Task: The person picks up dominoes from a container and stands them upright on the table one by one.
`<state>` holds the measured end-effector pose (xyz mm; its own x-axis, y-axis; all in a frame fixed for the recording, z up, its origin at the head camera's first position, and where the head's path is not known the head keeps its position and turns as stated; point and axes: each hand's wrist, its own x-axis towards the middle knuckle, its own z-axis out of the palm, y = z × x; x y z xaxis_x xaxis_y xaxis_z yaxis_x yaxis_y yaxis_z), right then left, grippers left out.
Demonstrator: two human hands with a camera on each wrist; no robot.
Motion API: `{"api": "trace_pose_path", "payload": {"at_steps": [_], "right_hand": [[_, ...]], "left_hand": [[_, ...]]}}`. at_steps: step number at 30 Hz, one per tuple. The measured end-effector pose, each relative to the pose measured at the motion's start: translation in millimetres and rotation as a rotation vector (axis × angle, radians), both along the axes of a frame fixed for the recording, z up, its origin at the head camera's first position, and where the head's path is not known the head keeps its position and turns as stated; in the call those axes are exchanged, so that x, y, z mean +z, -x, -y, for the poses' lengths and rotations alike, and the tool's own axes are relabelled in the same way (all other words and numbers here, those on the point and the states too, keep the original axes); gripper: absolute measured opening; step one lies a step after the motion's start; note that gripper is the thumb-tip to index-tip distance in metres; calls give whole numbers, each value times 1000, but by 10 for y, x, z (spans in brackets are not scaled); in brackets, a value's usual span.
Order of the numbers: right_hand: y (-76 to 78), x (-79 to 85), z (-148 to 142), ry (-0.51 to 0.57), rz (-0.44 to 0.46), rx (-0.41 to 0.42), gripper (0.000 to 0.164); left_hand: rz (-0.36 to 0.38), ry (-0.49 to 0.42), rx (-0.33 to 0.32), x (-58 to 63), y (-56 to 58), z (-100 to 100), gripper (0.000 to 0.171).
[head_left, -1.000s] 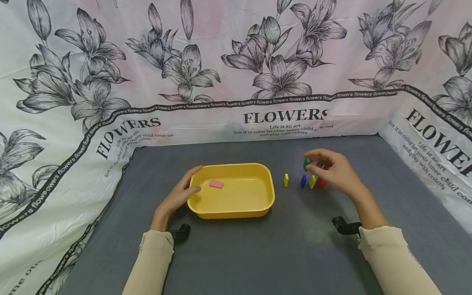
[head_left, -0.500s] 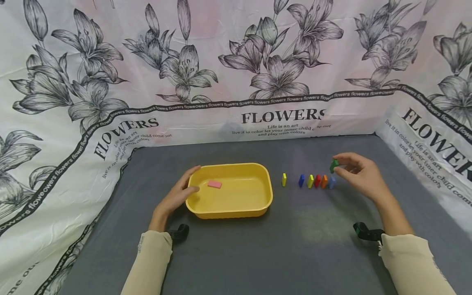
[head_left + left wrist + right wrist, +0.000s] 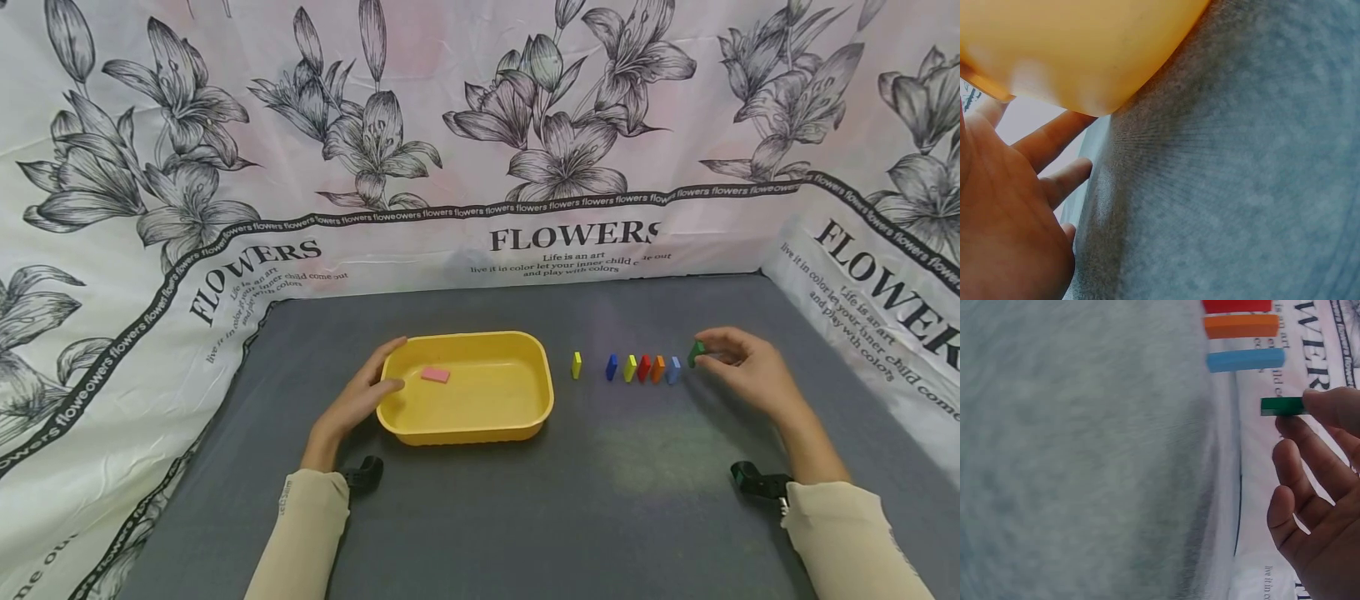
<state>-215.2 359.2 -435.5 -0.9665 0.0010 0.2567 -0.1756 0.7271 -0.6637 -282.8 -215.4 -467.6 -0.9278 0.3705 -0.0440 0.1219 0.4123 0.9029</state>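
Note:
Between thumb and fingertips, my right hand [image 3: 757,377] pinches a green domino [image 3: 696,352] upright, just right of a row of standing dominoes. In the right wrist view the green domino [image 3: 1280,406] sits higher than its neighbours, seemingly a little off the table. Closest to it stands a light blue domino [image 3: 673,370], then orange [image 3: 657,369], red [image 3: 643,368], yellow [image 3: 630,368] and dark blue [image 3: 611,367] ones. My left hand [image 3: 354,404] grips the left end of a yellow plastic tray [image 3: 468,435], thumb over the rim. A pink domino [image 3: 435,376] lies flat inside the tray.
Another yellow domino [image 3: 576,365] stands alone between tray and row. Grey cloth [image 3: 525,517] covers the table. A white flower-printed sheet [image 3: 420,258] rises behind and along both sides. A black wrist camera mount [image 3: 759,482] projects beneath the right wrist.
My right hand has carried the green domino rightward past the row, then lowered it beside the light blue domino, which has come into view. The left hand has stayed on the tray.

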Motion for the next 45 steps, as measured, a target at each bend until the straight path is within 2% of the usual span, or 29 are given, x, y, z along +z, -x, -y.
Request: {"api": "trace_pose_path", "payload": {"at_steps": [6, 15, 30, 37, 45], "right_hand": [[46, -78, 10, -32, 54, 43, 31], [57, -88, 31, -39, 111, 92, 30], [28, -72, 40, -24, 158, 99, 35], [21, -32, 53, -43, 112, 99, 38], [-12, 183, 215, -104, -25, 49, 42]], "left_hand": [[-3, 14, 5, 3, 4, -2, 69], [-11, 1, 1, 5, 5, -6, 68], [0, -11, -1, -9, 6, 6, 68], [-2, 7, 4, 14, 0, 9, 69], [13, 26, 20, 25, -2, -11, 68]]}}
